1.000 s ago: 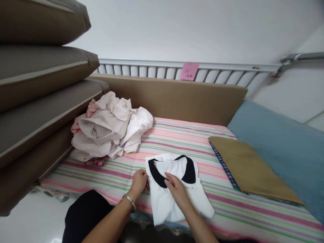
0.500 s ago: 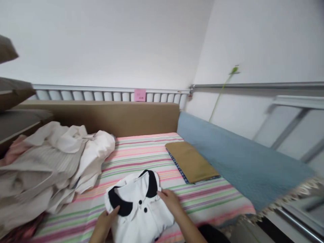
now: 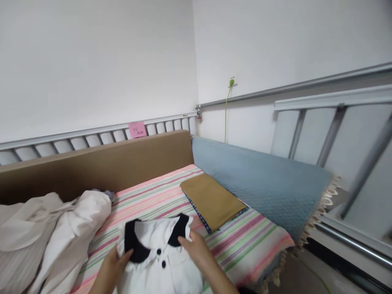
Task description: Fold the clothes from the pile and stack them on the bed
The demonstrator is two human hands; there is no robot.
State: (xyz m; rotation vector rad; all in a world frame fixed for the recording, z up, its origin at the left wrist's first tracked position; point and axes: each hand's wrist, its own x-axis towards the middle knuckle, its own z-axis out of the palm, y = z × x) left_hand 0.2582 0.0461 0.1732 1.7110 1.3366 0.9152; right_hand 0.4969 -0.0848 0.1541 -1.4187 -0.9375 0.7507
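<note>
A white blouse (image 3: 153, 273) with a black collar and black buttons lies spread in front of me, collar facing away; its lower part runs out of the frame. My left hand (image 3: 112, 263) pinches it at the left side of the collar. On the opposite side, my right hand (image 3: 194, 247) grips the cloth near the right collar tip, thumb on top. Beyond and to the right rests a folded tan cloth (image 3: 212, 200) with a blue checked edge beneath it, apart from both hands.
A striped sheet (image 3: 159, 196) covers the surface. Pale crumpled clothes (image 3: 73, 228) are heaped at left. A brown padded board (image 3: 147, 157) runs along the back, and a blue fringed cover (image 3: 260, 179) borders the right. A pink note (image 3: 137, 130) is by the radiator; a green cord (image 3: 226, 110) hangs from the wall.
My view has turned to the right, so the things around appear further left. Both hands keep hold of the blouse, whose collar now looks spread wider and more level.
</note>
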